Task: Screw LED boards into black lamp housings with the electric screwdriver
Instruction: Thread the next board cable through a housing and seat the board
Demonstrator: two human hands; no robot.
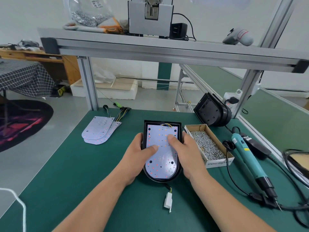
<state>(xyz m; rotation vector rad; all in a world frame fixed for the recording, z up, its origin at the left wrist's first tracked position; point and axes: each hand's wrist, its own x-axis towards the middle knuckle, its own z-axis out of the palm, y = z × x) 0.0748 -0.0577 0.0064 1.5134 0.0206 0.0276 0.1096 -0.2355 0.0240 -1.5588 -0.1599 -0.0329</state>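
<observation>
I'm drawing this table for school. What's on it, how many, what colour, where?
table: one, green, under everything
black lamp housing: one, black, table centre, between both hands
LED board: one, white with red dots, lying inside that housing
spare LED boards: small stack, white, table's back left
second housing: one, black, propped up at back right
screw box: one, brown cardboard, right of the housing
screws: a heap, silver, inside the box
electric screwdriver: one, teal, lying right of the box
connector: one, white, near the front edge
left hand: one, grips housing's left side, thumb on board
right hand: one, grips its right side, thumb on board
</observation>
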